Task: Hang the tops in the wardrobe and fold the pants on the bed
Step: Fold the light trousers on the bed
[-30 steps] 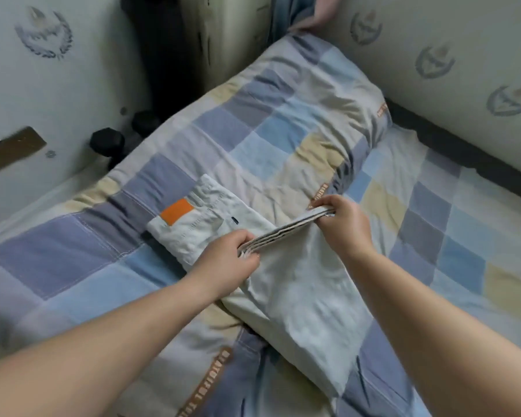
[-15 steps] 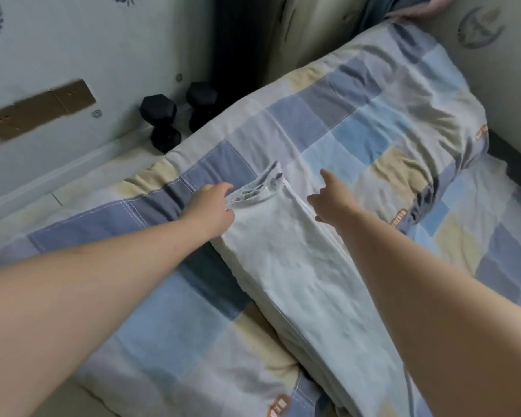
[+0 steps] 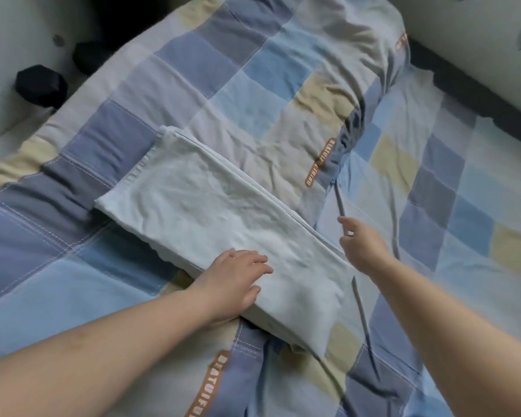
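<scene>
Pale folded pants [image 3: 211,218] lying as a long flat strip on the checked quilt [image 3: 253,73] covering the bed. Left hand [image 3: 235,281] flat on the near end of the pants, fingers spread and straight, pressing down. Right hand [image 3: 361,245] just beside the strip's right edge, fingers loosely extended, gripping nothing. Black dumbbell [image 3: 41,85] on the floor left of the bed, near the wall.

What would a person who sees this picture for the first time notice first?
The pale grey-white folded cotton pants lie diagonally in the middle, on the blue, grey and yellow checked quilt. The left hand rests flat on their near end, and the right hand hovers open beside their right edge. A black hexagonal dumbbell stands at upper left.
</scene>
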Motion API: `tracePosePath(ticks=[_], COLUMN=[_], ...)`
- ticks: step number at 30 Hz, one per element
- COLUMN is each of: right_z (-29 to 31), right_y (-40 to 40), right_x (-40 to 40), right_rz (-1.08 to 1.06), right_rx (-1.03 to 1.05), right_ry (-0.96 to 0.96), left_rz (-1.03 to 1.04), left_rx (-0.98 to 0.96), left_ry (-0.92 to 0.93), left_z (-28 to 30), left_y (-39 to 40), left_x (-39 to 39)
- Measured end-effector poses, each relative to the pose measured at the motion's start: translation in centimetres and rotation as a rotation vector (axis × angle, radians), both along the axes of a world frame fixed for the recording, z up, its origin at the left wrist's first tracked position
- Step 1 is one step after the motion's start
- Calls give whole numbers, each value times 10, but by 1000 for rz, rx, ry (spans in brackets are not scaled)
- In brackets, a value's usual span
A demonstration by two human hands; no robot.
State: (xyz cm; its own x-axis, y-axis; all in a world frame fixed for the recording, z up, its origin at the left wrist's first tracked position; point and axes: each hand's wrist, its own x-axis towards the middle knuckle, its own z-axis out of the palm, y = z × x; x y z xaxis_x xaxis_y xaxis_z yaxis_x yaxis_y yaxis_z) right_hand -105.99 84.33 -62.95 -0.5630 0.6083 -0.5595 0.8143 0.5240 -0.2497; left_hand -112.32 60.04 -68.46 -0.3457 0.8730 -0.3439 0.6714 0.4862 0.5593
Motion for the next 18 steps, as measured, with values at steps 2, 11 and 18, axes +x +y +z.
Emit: tracePosePath(ticks=[2, 11, 18], right_z=[-19, -166, -204], right_y=[4, -65, -23], right_x=[26, 80, 142], right_rz=[-32, 180, 268], right_rx=[56, 222, 290], right_ry=[1, 134, -32], left_rz=[-26, -225, -177], left_rx=[-27, -136, -211], left_ry=[79, 558, 677], left_z=[-14, -107, -120], left_y=[24, 90, 78], left_x=[16, 26, 0])
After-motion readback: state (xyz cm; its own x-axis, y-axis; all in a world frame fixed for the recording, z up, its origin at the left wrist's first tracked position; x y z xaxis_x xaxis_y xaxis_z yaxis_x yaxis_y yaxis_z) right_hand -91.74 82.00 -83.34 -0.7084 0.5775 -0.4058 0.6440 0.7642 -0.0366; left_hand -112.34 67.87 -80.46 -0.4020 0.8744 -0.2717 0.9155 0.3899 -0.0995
